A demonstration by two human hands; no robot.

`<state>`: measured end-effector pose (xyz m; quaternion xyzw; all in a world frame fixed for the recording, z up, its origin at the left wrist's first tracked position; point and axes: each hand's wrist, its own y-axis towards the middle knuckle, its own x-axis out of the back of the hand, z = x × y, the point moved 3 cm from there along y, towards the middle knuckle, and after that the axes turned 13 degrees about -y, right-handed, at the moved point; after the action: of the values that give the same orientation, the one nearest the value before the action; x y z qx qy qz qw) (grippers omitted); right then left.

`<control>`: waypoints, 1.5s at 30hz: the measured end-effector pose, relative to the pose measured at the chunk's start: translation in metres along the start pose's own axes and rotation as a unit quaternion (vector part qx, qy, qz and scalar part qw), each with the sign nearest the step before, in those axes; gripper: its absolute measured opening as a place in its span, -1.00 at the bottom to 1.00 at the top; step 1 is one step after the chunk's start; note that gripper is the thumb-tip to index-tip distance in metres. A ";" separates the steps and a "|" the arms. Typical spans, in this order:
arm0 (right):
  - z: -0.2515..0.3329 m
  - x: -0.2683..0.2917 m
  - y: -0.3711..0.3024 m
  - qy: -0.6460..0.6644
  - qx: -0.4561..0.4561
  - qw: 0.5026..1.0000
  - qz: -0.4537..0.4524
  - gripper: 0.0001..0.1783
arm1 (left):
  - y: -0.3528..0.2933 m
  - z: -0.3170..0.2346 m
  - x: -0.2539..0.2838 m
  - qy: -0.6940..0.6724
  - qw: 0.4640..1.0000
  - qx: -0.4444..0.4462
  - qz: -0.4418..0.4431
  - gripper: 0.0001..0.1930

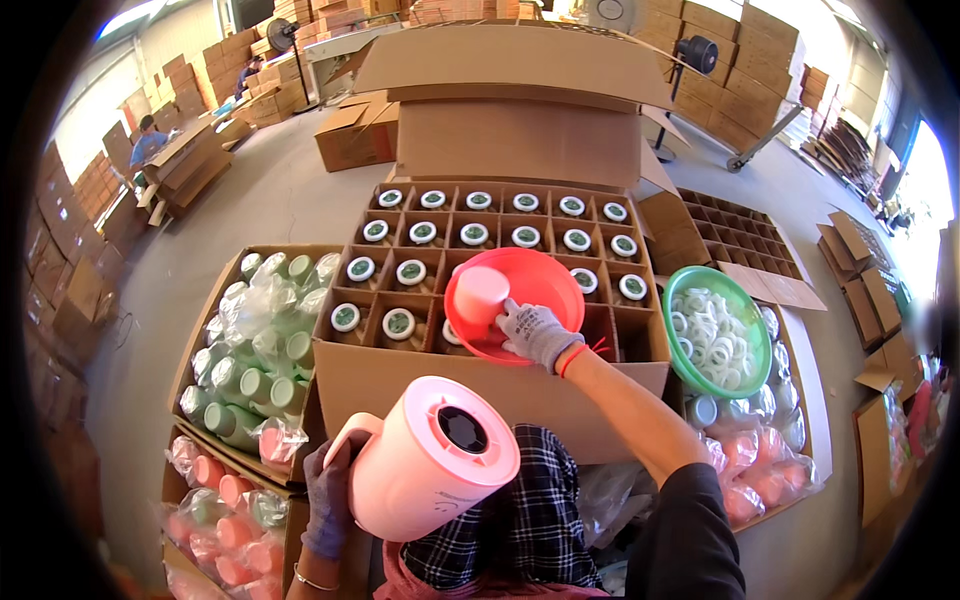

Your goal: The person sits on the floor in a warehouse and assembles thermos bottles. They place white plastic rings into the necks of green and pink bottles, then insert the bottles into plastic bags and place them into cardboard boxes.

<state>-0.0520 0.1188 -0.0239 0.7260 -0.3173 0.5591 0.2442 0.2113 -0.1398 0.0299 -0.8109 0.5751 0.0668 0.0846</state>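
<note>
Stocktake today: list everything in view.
carton: one, brown, centre
lids: about 19, white-green, in carton
basin: one, red, on carton
cup: one, pink, in basin
jug: one, pink, lower centre
bowl: one, green, right
rings: many, white, in bowl
cylinders: many, green and pink, both sides
fans: at least two, dark, background
boxes: many, brown, sides and background
co-worker: at least one, blue top, upper left
left hand: one, grey glove, at jug
right hand: one, grey glove, at cup

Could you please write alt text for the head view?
A person's gloved left hand holds a pink jug; the right hand touches a pink cup in a red bowl atop a divided carton. A green bowl of white rings is to the right.
</note>
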 end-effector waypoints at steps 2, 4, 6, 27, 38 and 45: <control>-0.001 -0.005 0.005 -0.003 0.023 0.999 0.024 -0.69 | 0.005 -0.010 -0.008 0.157 0.984 -0.080 0.039 -0.59; -0.006 -0.010 0.009 -0.015 0.035 0.994 0.101 -0.68 | 0.008 -0.010 -0.007 0.129 0.989 -0.049 0.051 -0.59; -0.021 -0.002 -0.008 0.108 -0.003 0.994 0.001 -0.66 | 0.011 -0.014 -0.003 0.069 0.996 -0.006 0.052 -0.60; 0.066 0.165 -0.139 0.225 0.265 0.910 -0.226 -0.69 | 0.053 -0.034 -0.032 0.256 0.921 -0.118 0.268 -0.66; 0.045 0.127 -0.105 0.557 -0.111 0.823 0.022 -0.68 | -0.009 -0.051 -0.033 0.237 0.932 -0.271 0.049 -0.75; -0.035 0.011 -0.023 0.045 -0.096 0.992 -0.069 -0.64 | -0.012 -0.032 -0.009 0.166 0.975 0.055 0.140 -0.37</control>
<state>-0.0559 0.1571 -0.0042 0.6932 -0.3073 0.5401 0.3652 0.2196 -0.1344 0.0635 -0.7164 0.6916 -0.0895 0.0219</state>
